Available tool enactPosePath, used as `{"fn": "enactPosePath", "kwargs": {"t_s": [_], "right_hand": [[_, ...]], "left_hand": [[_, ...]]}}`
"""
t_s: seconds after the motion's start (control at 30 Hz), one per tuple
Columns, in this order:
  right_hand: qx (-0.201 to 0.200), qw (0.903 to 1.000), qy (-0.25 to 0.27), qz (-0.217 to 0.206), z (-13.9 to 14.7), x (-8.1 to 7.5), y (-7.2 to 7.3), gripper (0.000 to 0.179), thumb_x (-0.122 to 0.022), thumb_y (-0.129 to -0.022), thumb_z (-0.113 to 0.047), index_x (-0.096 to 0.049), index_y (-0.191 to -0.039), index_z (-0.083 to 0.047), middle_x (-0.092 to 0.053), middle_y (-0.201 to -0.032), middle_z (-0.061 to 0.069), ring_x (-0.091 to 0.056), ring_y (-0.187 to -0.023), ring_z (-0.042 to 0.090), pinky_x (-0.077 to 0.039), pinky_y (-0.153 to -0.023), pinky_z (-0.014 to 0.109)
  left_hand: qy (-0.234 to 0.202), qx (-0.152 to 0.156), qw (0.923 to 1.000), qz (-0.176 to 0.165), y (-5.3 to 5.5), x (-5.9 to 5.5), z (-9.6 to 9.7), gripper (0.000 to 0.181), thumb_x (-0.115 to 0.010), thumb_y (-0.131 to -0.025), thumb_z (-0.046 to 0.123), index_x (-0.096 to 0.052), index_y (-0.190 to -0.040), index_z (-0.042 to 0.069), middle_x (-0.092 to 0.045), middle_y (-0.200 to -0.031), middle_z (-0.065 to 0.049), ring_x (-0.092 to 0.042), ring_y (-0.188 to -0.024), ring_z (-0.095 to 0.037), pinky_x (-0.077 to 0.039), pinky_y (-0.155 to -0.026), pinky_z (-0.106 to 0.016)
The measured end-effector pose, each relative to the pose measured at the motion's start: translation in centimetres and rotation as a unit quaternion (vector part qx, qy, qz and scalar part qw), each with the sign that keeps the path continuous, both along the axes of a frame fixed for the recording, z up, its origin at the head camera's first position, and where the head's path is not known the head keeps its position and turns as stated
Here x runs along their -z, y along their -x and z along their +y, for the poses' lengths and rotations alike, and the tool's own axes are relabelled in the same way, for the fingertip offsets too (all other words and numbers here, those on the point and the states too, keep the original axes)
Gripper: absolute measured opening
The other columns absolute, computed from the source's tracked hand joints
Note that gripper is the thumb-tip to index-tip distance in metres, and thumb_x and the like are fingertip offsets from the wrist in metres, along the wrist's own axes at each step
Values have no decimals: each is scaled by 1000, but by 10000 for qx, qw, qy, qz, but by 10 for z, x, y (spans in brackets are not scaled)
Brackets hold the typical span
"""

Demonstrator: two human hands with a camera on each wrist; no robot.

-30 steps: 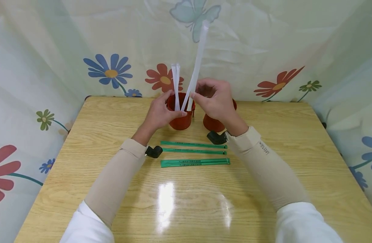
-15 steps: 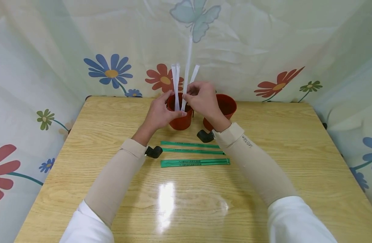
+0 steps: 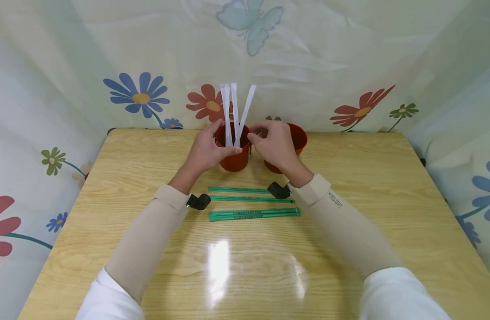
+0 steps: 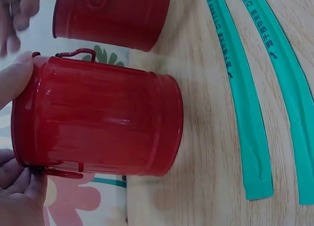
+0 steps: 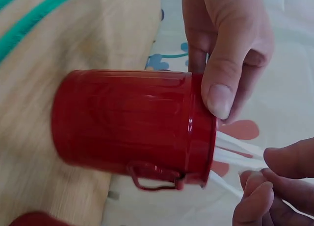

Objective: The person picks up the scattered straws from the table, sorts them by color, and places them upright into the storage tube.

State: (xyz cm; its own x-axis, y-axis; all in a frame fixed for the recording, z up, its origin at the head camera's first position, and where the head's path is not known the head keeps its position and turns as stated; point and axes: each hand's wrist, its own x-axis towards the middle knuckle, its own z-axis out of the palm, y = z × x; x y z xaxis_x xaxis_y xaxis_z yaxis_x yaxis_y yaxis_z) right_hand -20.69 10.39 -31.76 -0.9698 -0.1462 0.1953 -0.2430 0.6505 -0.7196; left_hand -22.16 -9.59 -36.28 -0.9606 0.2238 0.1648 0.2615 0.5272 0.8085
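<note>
A red metal bucket [image 3: 233,163] with small side handles stands upright near the back edge of the table. Several long white paper-wrapped straws [image 3: 247,106] lean inside it, their upper ends well above the rim. My left hand [image 3: 206,149] grips the bucket's rim, thumb in front and fingers behind. Just right of that rim is my right hand [image 3: 276,144]; in the right wrist view its thumb and fingertips [image 5: 255,199] are apart beside the white straws, with nothing seen between them. A second red bucket [image 3: 302,146] stands partly hidden behind the right hand.
Several green wrapped straws [image 3: 254,215] with dark print lie crosswise on the wooden table [image 3: 260,266], in front of the buckets. A flowered curtain [image 3: 308,66] hangs right behind the table's back edge. Each wrist wears a small black camera [image 3: 198,202].
My right hand lowered a white straw into the left bucket, among the others, and let it go. The hand has drawn slightly back to the right. My left hand keeps its grip.
</note>
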Motion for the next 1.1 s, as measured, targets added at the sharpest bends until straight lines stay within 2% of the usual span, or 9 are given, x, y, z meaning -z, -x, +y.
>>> {"fn": "enactPosePath", "kwargs": {"t_s": [0.13,0.27,0.5,0.63,0.73,0.8,0.93,1.0,1.1], "right_hand": [[-326,9990,-64,288,22,1,-22,17,-68,-91,-14,-75,-103,-4,-74,-93,12,-65,-80,22,-53,-71,33],[-697,9973,-83,200,44,5,-46,12,-68,-91,-10,-75,-99,-4,-75,-91,11,-64,-75,19,-53,-66,28],[-1308,9904,-431,-90,76,19,-79,9,-68,-89,-2,-74,-94,-6,-73,-85,8,-61,-70,15,-53,-62,23],[-1415,9871,-710,-228,87,28,-88,10,-68,-88,0,-74,-93,-7,-73,-85,7,-60,-71,14,-53,-63,23],[-1479,9835,-957,-405,91,36,-91,11,-67,-89,-1,-75,-94,-6,-73,-85,7,-58,-72,13,-50,-63,22],[-1563,9804,-1105,-459,92,42,-91,11,-67,-89,-1,-74,-96,-6,-72,-85,5,-58,-74,12,-49,-64,22],[-1803,9713,-1531,-232,90,54,-96,11,-70,-87,-2,-75,-97,-6,-72,-86,3,-58,-74,10,-50,-65,23],[-1982,9642,-1760,-127,89,60,-100,13,-72,-86,-3,-75,-98,-7,-73,-88,2,-60,-76,10,-53,-68,25],[-2222,9532,-2049,-66,87,66,-103,15,-73,-84,-2,-75,-97,-10,-72,-93,-1,-64,-83,11,-56,-75,30]], "left_hand": [[-31,111,9996,261,-1,1,1,85,-83,-77,40,-44,-147,12,-53,-143,-8,-54,-124,-25,-56,-97,-44],[-31,162,9990,421,-2,2,2,82,-83,-77,41,-45,-145,15,-52,-143,-7,-53,-124,-24,-57,-95,-44],[15,-157,9989,434,-8,-3,2,96,-82,-75,50,-35,-153,20,-37,-159,-1,-39,-143,-26,-53,-99,-49],[-549,-157,9955,751,-15,-11,11,91,-82,-76,47,-38,-152,22,-44,-153,-1,-44,-138,-23,-54,-100,-48],[-995,54,9901,987,-21,-18,24,86,-83,-78,40,-40,-150,18,-49,-146,-7,-51,-129,-27,-54,-99,-49],[-1146,214,9879,1022,-25,-21,33,87,-83,-78,36,-40,-150,14,-49,-147,-9,-52,-127,-29,-53,-100,-50],[-1130,418,9900,733,-32,-21,54,88,-82,-79,39,-38,-152,17,-45,-153,-4,-45,-139,-22,-48,-108,-44],[-1076,451,9917,540,-34,-19,63,89,-81,-79,42,-36,-153,20,-40,-157,2,-38,-145,-17,-44,-113,-40],[-882,502,9940,403,-34,-16,79,91,-80,-79,47,-34,-154,21,-38,-158,4,-34,-147,-16,-41,-115,-41]]}}
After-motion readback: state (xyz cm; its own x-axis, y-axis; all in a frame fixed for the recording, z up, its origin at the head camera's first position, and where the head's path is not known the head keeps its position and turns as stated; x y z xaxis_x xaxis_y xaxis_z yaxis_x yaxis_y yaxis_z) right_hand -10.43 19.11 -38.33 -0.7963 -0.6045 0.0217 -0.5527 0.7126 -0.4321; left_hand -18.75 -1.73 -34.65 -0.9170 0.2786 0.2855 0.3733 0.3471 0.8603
